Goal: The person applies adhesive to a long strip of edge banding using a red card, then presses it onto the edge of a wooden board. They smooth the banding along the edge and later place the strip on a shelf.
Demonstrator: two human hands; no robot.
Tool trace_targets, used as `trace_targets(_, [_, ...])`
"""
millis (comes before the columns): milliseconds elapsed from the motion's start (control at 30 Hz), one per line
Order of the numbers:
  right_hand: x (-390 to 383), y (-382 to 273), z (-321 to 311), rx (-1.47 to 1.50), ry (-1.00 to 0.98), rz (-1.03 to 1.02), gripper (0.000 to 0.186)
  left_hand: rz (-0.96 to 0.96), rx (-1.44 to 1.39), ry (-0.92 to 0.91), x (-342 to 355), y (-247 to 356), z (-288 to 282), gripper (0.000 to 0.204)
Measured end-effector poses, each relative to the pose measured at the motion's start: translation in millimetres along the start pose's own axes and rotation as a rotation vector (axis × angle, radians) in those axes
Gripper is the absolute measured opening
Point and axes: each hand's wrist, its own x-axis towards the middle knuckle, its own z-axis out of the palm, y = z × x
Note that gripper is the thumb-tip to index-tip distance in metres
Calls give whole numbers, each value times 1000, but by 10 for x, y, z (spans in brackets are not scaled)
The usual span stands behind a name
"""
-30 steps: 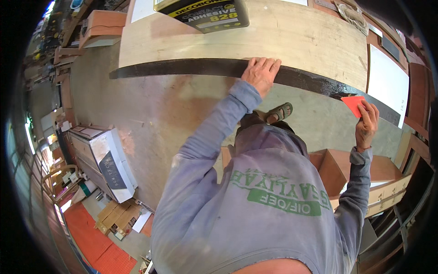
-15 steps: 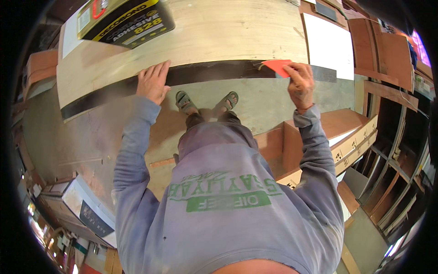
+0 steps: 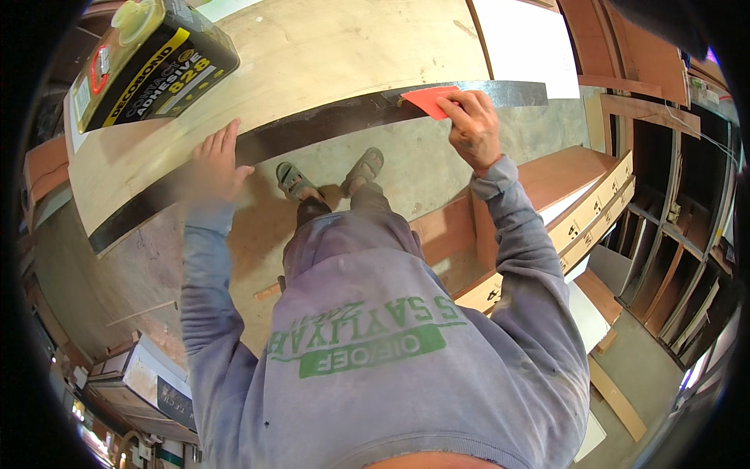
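Observation:
A long dark strip (image 3: 312, 127) lies along the near edge of a pale wooden board (image 3: 336, 55). My right hand (image 3: 474, 129) is closed on an orange-red flat spreader (image 3: 428, 100), whose edge rests on the strip towards its right end. To the right of the spreader the strip's surface looks shiny. My left hand (image 3: 219, 166) lies with fingers stretched over the strip and board edge, holding nothing; its lower part is blurred. A dark and yellow metal can of contact adhesive (image 3: 160, 74) stands on the board at the far left.
A white panel (image 3: 531, 47) adjoins the board at the right. Brown wooden box-like pieces (image 3: 449, 227) and pale boards with dark marks (image 3: 590, 223) are at my right, before a dark rack (image 3: 664, 227). A white carton (image 3: 148, 375) stands at the lower left.
The view has shifted, so the can and board sit further left and lower. My right hand has drawn the spreader slightly left along the strip; my left hand has slid left along the edge.

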Motion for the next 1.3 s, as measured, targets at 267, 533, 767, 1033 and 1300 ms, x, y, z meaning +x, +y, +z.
trace_targets(267, [-61, -109, -267, 26, -44, -62, 34, 35, 6, 28, 8, 9, 6, 101])
trace_targets(533, [114, -510, 156, 19, -69, -105, 28, 62, 29, 48, -16, -14, 31, 100])
trace_targets(767, [-24, -96, -271, -24, -31, 19, 31, 36, 4, 12, -17, 25, -13, 96])
trace_targets(1033, [-181, 509, -228, -117, 22, 10, 42, -4, 33, 2, -11, -42, 107, 97])
trace_targets(1300, [-456, 199, -315, 13, -105, -13, 33, -23, 135, -59, -38, -192, 152, 98])
